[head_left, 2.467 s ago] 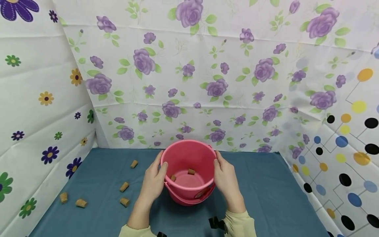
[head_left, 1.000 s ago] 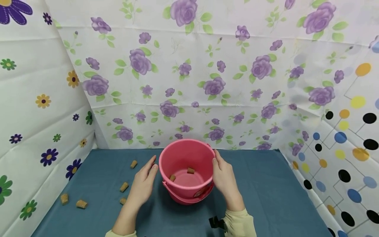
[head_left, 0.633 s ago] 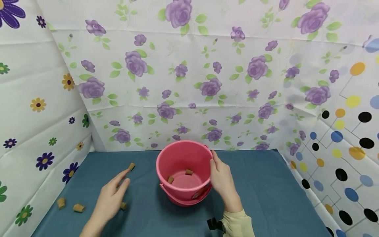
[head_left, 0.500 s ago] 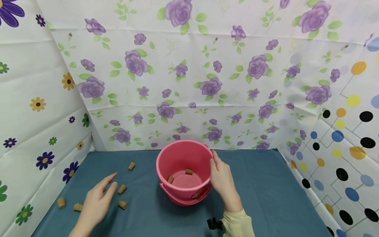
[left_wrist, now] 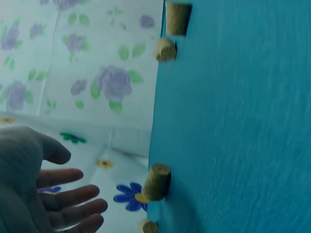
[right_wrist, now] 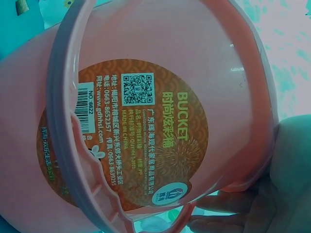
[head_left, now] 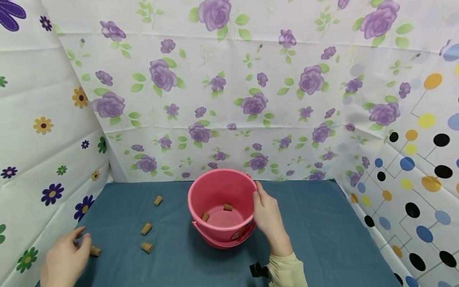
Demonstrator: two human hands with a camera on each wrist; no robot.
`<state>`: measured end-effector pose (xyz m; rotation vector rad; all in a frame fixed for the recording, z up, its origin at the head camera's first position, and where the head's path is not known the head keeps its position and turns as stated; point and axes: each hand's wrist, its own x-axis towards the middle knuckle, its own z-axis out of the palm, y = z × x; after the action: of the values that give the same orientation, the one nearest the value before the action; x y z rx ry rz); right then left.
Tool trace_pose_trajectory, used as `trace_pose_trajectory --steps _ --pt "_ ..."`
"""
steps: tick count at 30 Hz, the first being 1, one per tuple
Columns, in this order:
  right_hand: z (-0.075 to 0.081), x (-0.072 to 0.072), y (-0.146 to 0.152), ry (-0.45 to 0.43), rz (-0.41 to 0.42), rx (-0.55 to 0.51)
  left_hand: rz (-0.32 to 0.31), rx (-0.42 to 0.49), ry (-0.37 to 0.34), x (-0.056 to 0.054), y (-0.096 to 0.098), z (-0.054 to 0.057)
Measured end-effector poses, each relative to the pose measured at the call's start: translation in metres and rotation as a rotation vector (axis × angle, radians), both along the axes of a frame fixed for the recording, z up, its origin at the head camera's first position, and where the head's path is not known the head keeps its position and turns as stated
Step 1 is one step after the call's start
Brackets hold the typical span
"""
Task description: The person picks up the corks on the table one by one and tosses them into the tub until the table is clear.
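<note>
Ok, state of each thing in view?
Pink plastic bucket: upright, uncovered
Bucket handle: lowered
Round bucket label: stuck on, partly covered by the handle
Blue cloth: spread out
Left grip: fingers relaxed, holding nothing
Right grip: holding the bucket's rim
Inner cork stoppers: two, lying loose in the bucket
Outer cork stoppers: three fully visible, on their sides; a fourth partly behind the left grip

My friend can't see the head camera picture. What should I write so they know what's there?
A right hand holds the side of a pink bucket with two corks inside, on a blue cloth. The left hand is beside another cork; three more corks lie between that hand and the bucket. A purple-flowered sheet hangs behind.
</note>
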<state>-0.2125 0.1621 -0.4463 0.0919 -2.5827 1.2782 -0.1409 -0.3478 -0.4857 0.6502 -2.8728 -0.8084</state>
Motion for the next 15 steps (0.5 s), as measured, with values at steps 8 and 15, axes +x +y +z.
trace_pose_trajectory --steps 8,15 --pt "-0.001 0.000 -0.001 0.005 0.002 -0.001 0.165 -0.059 -0.125 0.006 -0.016 -0.005" --pt "0.000 0.000 -0.002 0.003 0.005 -0.007 0.180 -0.102 -0.257 0.004 -0.022 -0.005"
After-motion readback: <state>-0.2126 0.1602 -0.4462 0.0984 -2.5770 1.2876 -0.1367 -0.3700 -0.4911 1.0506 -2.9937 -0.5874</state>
